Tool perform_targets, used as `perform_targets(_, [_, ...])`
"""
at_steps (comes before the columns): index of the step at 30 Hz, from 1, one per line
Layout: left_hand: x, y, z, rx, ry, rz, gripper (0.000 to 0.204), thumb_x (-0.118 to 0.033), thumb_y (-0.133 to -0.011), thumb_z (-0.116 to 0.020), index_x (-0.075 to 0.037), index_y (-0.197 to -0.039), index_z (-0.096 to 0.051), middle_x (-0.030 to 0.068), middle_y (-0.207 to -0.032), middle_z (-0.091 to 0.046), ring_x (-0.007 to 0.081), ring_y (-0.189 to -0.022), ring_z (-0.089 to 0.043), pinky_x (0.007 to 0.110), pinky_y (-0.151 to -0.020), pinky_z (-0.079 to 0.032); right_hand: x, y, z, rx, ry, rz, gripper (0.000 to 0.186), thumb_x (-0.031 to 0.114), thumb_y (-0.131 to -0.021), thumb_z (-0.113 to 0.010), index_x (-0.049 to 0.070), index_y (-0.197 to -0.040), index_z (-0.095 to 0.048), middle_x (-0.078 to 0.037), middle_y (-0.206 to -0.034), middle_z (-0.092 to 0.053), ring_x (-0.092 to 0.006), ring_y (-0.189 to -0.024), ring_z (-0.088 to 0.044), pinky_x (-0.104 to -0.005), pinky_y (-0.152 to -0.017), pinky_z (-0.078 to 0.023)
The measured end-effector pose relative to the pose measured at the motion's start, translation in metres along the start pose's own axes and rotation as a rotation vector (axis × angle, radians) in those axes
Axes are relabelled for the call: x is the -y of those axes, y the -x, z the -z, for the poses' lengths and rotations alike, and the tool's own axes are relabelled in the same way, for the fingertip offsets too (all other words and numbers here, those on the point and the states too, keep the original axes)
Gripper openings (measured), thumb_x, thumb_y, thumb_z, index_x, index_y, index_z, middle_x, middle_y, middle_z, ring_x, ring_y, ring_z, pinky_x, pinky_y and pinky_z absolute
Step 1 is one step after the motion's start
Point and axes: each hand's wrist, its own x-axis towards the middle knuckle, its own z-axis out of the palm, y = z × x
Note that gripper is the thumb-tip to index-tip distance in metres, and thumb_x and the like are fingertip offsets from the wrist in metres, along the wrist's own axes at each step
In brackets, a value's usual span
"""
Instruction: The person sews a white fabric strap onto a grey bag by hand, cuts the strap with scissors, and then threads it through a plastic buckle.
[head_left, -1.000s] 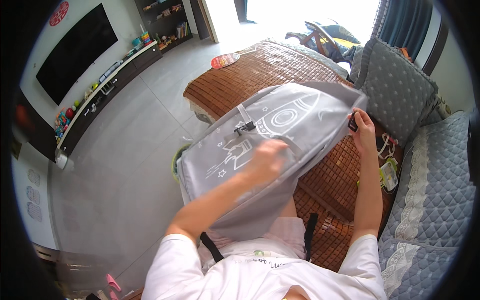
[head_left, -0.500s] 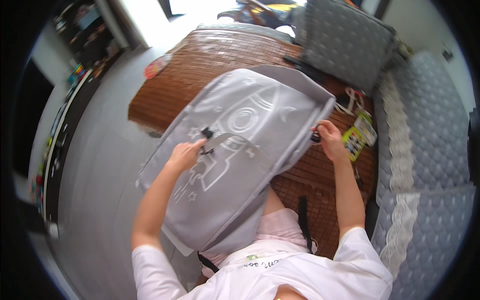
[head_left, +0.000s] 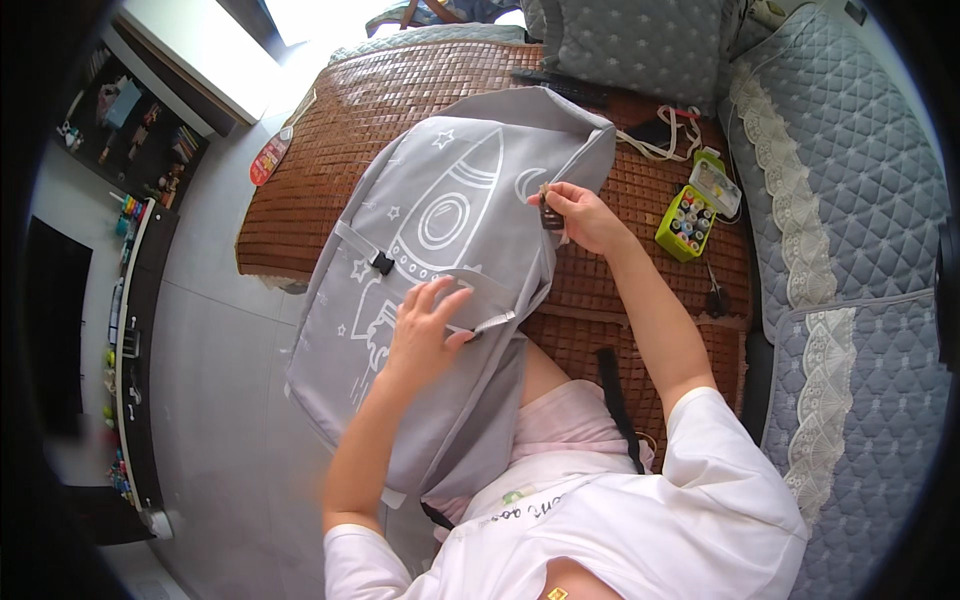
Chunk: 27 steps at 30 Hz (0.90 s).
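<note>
A large grey storage bag point(head_left: 462, 190) printed with a white rocket, stars and moon lies across my lap and the seat. My left hand point(head_left: 425, 335) is over its lower middle, fingers spread and bent, with the thumb by the end of a light grey strap point(head_left: 490, 322). Further up and left on the bag, a black buckle point(head_left: 381, 263) sits at the end of another short strap. At the bag's right edge, my right hand point(head_left: 585, 215) pinches a small dark object point(head_left: 550, 213) between thumb and fingers; its exact kind is unclear.
Right of the bag, a lime-green box point(head_left: 682, 228) of thread spools stands with its lid up on the brown woven mat point(head_left: 590, 270). White cords point(head_left: 665, 140) lie behind it. A grey quilted sofa point(head_left: 870, 210) runs along the right. A red-and-white fan-shaped item point(head_left: 270, 157) rests at the mat's left edge.
My left hand has come off the black buckle and moved right across the bag, its fingers now spread. My right hand keeps its pinch, now higher and further left in view. The view has shifted.
</note>
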Motion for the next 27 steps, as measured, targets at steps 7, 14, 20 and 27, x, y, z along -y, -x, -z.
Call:
perform_targets(7, [0.009, 0.044, -0.06, 0.043, 0.014, 0.019, 0.027, -0.031, -0.068, -0.065, -0.007, -0.078, -0.057, 0.0049, -0.077, -0.053, 0.0248, -0.072, -0.052, 0.036, -0.064, -0.039, 0.007, 0.016, 0.018, -0.147, 0.047, 0.148, 0.019, 0.016, -0.08, -0.058, 0.004, -0.094, -0.054, 0.0, -0.081, -0.056, -0.0053, -0.065, -0.053, -0.0175, -0.05, -0.043])
perform_targets(14, [-0.053, -0.024, -0.057, 0.304, -0.364, 0.432, 0.075, -0.026, -0.064, -0.066, -0.005, -0.125, -0.028, 0.014, -0.079, -0.055, 0.0261, -0.066, -0.06, 0.035, -0.056, -0.048, 0.014, 0.057, 0.026, -0.157, -0.154, 0.274, 0.022, 0.016, -0.082, -0.056, 0.003, -0.098, -0.053, -0.001, -0.085, -0.056, -0.0101, -0.075, -0.055, -0.0275, -0.064, -0.048])
perform_targets(20, [-0.014, -0.045, 0.109, -0.053, -0.387, 0.298, 0.039, -0.009, -0.062, -0.056, -0.005, -0.101, -0.052, 0.0192, -0.079, -0.059, 0.0362, -0.072, -0.058, 0.043, -0.067, -0.046, 0.114, 0.017, -0.002, 0.005, -0.02, 0.447, 0.023, 0.02, -0.08, -0.058, 0.004, -0.097, -0.055, 0.0, -0.082, -0.057, -0.0077, -0.071, -0.055, -0.0211, -0.061, -0.046])
perform_targets(27, [0.004, -0.014, 0.314, -0.366, 0.112, 0.687, 0.011, -0.012, -0.062, -0.056, -0.003, -0.067, -0.052, -0.0028, -0.056, -0.045, 0.0059, -0.049, -0.042, 0.023, -0.045, -0.032, 0.253, 0.025, -0.009, 0.179, -0.046, 0.781, 0.02, 0.017, -0.082, -0.055, 0.005, -0.098, -0.057, 0.0, -0.083, -0.056, -0.0064, -0.069, -0.05, -0.0215, -0.06, -0.046])
